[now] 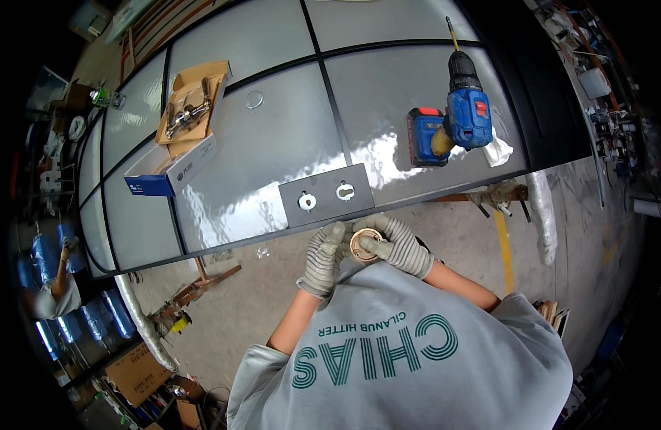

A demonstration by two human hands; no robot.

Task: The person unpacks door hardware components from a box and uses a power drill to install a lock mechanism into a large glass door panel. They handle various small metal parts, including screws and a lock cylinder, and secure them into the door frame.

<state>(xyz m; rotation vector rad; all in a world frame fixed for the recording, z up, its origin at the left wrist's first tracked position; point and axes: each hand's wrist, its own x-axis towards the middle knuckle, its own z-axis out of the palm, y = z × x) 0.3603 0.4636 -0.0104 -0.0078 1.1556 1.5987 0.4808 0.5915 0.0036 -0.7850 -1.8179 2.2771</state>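
Observation:
Both my hands wear striped grey work gloves and meet in front of my shirt, by the near edge of a panelled door (273,165). My right hand (406,247) is closed on a round brass-coloured ring (355,249), with the thumb across its face. Beside it, my left hand (320,259) has its fingers pressed together; whatever they pinch, if anything, is hidden. Just beyond the hands, at the door's edge, is a dark grey rectangular plate (327,197) with two pale-rimmed holes.
A blue cordless drill (468,118) stands on the door at the right, near crumpled white paper (498,149). To the left lies an open carton (176,168) with metal handle hardware (188,117). Another person (58,290) is at the far left. Wrapped supports (541,222) rise below the door.

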